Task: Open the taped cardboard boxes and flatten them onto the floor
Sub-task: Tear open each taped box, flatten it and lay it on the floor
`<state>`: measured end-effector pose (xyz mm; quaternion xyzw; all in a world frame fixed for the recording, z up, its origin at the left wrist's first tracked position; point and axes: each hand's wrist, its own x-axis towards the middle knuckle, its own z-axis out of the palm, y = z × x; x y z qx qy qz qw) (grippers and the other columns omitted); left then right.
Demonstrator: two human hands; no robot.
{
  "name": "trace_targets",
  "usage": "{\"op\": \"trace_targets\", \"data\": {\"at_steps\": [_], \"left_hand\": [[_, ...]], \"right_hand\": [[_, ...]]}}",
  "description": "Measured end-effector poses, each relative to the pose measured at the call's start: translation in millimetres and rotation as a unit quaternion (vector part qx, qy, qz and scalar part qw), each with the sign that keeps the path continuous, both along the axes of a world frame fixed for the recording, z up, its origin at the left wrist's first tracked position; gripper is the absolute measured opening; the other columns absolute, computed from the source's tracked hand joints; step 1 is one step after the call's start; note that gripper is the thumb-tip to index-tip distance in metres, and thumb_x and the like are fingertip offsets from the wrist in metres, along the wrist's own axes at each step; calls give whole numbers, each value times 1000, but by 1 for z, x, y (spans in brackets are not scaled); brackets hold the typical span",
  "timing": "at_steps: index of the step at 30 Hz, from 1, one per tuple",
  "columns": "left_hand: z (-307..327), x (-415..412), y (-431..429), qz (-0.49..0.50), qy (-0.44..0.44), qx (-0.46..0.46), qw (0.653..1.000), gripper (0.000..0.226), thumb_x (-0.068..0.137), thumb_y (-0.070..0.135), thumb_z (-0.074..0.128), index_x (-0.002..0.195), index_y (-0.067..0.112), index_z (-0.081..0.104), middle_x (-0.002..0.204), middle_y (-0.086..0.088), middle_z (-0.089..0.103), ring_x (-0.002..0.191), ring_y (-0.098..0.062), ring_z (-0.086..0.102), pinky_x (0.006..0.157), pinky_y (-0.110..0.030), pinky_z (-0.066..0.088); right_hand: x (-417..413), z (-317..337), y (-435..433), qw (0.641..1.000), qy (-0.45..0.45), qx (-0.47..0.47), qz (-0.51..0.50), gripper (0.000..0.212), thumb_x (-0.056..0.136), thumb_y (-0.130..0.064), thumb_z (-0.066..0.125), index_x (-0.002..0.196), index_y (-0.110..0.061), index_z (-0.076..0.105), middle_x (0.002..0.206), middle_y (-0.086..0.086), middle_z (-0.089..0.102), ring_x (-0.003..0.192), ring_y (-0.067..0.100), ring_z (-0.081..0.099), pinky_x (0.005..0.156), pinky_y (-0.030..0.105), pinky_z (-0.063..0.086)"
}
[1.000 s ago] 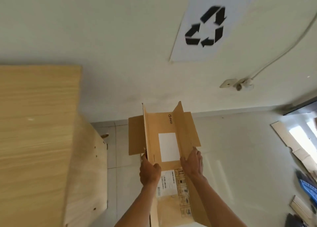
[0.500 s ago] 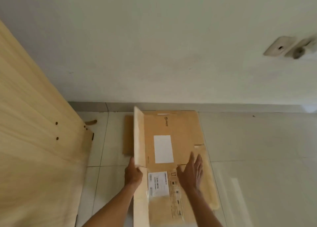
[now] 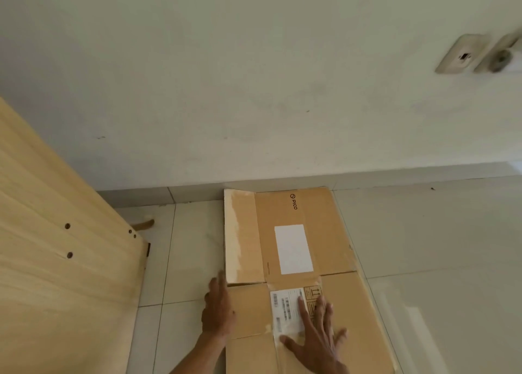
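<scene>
Cardboard box (image 3: pixel 310 260) lies collapsed on tiled floor (image 3: pixel 423 260), 6 o'clock to centre of view, far end close to wall base at 12.

R hand (image 3: pixel 316 334), box's 5 o'clock: palm down, fingers straight & splayed across shipping label (image 3: pixel 285 308). Grips nothing. Prob. pressing to spread wt and hold panels down.

L hand (image 3: pixel 219 311), box's 8 o'clock: set along L edge, fingers extended at near corner of side flap (image 3: pixel 240 238). No curl seen, thumb hidden. Reads as steadying the edge, not a hold.

Flap at 10 o'clock is folded inward, pale side up. Can't tell if fully flat. Risk: may spring up when released.

Wooden panel (image 3: pixel 56 260) at 9 o'clock, apart from box.
</scene>
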<state>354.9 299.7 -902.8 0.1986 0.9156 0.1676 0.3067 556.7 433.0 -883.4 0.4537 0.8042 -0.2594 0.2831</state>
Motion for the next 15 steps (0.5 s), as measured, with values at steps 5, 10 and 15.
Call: {"op": "trace_targets", "data": {"at_steps": [5, 10, 15], "left_hand": [[-10, 4, -14, -91, 86, -30, 992, 104, 91, 8, 55, 153, 11, -28, 167, -10, -15, 153, -29, 19, 109, -47, 45], [-3, 5, -8, -258, 142, 18, 955, 81, 90, 21, 45, 162, 19, 7, 164, 2, -30, 155, -30, 12, 119, -55, 22], [14, 0, 18, -307, 1, -171, 936, 77, 101, 34, 43, 161, 18, -3, 166, -5, -24, 155, -30, -9, 124, -57, 4]], "right_hand": [[3, 0, 1, 1000, -2, 8, 11, 131, 46, -108, 27, 147, -47, -31, 156, 6, -44, 148, 33, -32, 111, 78, -2], [7, -3, 2, 1000, -9, 19, 18, 124, 57, -103, 32, 149, -47, -29, 154, 5, -45, 148, 32, -31, 112, 77, 1], [5, 6, 7, 999, -8, 12, 30, 110, 78, -81, 51, 145, -47, -29, 160, 6, -37, 152, 34, -23, 116, 70, 11]]}}
